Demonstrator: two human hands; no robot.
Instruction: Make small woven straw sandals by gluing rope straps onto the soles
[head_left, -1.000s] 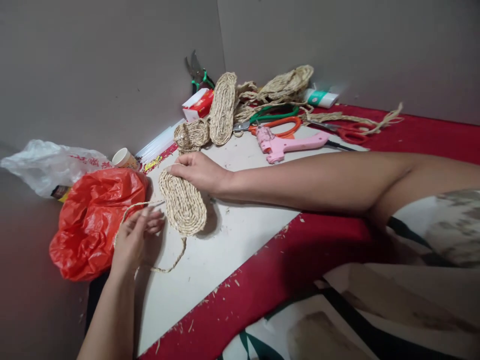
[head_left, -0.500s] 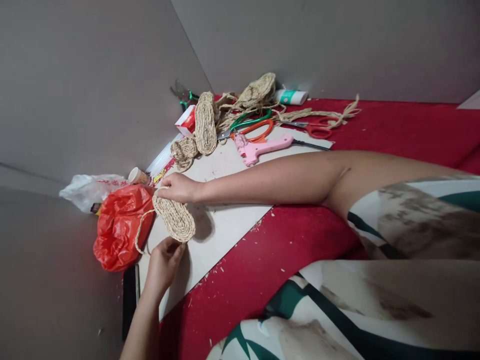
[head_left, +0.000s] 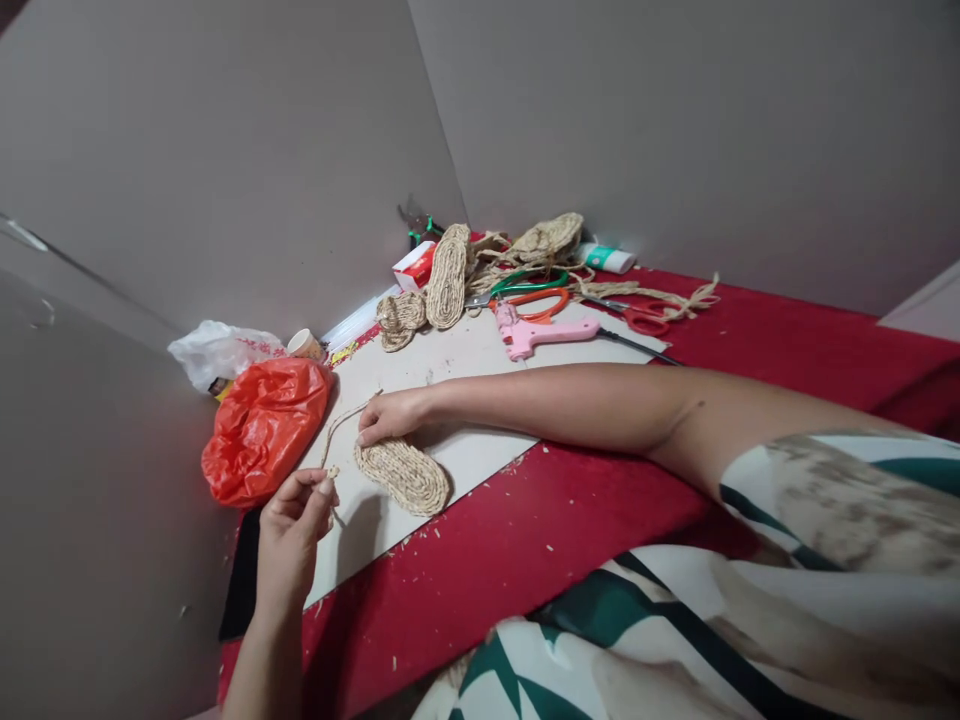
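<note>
An oval, sole-shaped coil of braided straw (head_left: 405, 478) is held at its upper left end by my right hand (head_left: 386, 415), thumb and fingers closed on it. It is over the white board (head_left: 469, 350); I cannot tell if its far end touches the board. A thin braided straw cord (head_left: 337, 425) runs from near my right fingers to my left hand (head_left: 296, 515). My left thumb and fingertips pinch the cord, with a small knot-like bit showing at the tips.
Nearby lie a red plastic bag (head_left: 266, 425), a white bag (head_left: 221, 350) and a paper cup (head_left: 306, 345). Toward the wall are another straw sole (head_left: 449, 275), a pink glue gun (head_left: 547, 335), green-handled scissors (head_left: 532, 281) and red scissors (head_left: 643, 318). Straw scraps dot the red cloth (head_left: 442, 570).
My left hand has left the sole's lower edge and now pinches the cord. The sole has moved right, away from the red bag. The camera view has shifted too.
</note>
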